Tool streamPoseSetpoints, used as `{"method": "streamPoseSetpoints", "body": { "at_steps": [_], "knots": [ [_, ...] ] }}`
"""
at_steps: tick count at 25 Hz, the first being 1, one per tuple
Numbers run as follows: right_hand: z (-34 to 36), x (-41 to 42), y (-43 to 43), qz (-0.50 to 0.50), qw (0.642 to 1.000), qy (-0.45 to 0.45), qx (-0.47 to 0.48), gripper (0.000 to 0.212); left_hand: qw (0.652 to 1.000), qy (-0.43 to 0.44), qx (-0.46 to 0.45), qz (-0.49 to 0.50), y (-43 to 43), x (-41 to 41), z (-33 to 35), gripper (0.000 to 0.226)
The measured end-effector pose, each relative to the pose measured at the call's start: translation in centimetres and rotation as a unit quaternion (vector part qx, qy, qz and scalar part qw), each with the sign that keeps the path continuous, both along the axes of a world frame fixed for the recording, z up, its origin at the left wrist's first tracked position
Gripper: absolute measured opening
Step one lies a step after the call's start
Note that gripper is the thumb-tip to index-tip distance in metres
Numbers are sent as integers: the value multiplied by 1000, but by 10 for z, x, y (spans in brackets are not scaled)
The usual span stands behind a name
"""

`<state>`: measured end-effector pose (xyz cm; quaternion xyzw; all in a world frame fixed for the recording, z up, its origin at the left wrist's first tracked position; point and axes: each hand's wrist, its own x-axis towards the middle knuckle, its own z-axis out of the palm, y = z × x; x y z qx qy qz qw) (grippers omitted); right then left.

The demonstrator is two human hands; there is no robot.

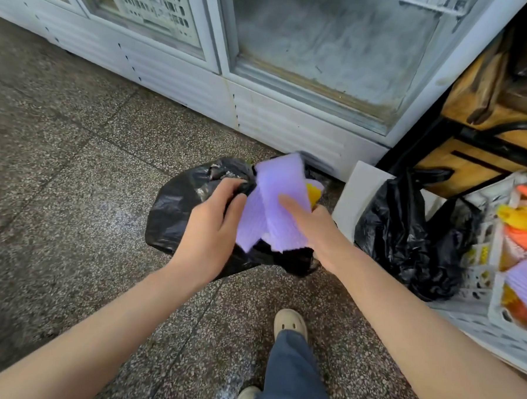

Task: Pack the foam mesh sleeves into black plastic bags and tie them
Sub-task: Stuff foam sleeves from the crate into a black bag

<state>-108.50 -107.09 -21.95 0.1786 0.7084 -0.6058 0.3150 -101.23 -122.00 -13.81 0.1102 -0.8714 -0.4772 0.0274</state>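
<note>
My two shoes (290,322) and one blue trouser leg (292,377) stand on the speckled floor (75,159) closest to me. Both my bare forearms reach forward and down over it.

My left hand (212,224) is curled tight on the crumpled rim of the black bag (170,212), knuckles up, holding the mouth open. My right hand (318,232) pinches the purple sleeves (281,209), thumb laid flat on top and the other fingers hidden underneath. I count two purple pieces: soft, flat foam strips with a fine mesh texture, pale lilac. They lie over the bag's mouth, one wide, the other slipping lower towards my left hand. One yellow sleeve (314,193) shows inside the bag just behind them.

To my right a second black bag (406,237) stands on the floor, its top bunched into a knot. Beside it, a white crate (476,317) holds more sleeves in orange, yellow, purple and a pale shade; too jumbled to count.

Farthest off, the white fridge (260,113) with glass doors runs along the floor.
</note>
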Motion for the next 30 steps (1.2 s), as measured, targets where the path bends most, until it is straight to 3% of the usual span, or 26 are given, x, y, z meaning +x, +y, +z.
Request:
{"method": "streamPoseSetpoints", "body": {
  "at_steps": [3, 8, 10, 12, 15, 18, 21, 24, 27, 30],
  "knots": [
    [5, -1, 8, -158, 983, -24, -87, 55, 999, 5, -13, -30, 20, 13, 3, 16],
    [10, 32, 52, -152, 987, 46, -19, 57, 997, -42, -63, -8, 36, 17, 17, 18],
    [15, 39, 77, -163, 984, 73, 13, 73, 983, -87, -155, -46, 38, 19, 23, 25],
    [32, 46, 94, -182, 976, 118, 30, 75, 966, -73, -234, -80, 43, 20, 31, 21],
    [73, 68, 114, -218, 948, 230, 25, 63, 982, -2, -168, -88, 66, 19, 53, 26],
    [105, 99, 140, -173, 931, 316, 64, 59, 997, 6, -51, -54, 103, 14, 81, 34],
    [119, 126, 178, -107, 927, 327, 150, 63, 998, -1, 41, -51, 143, 19, 108, 35],
    [118, 137, 235, -44, 903, 303, 300, 74, 989, 62, 20, -131, 174, 27, 128, 27],
    [130, 139, 297, -152, 893, 250, 343, 77, 985, 68, 33, -153, 204, 29, 144, 26],
    [156, 139, 341, -236, 864, 282, 345, 76, 984, 4, 89, -155, 238, 27, 158, 32]
  ]
}}
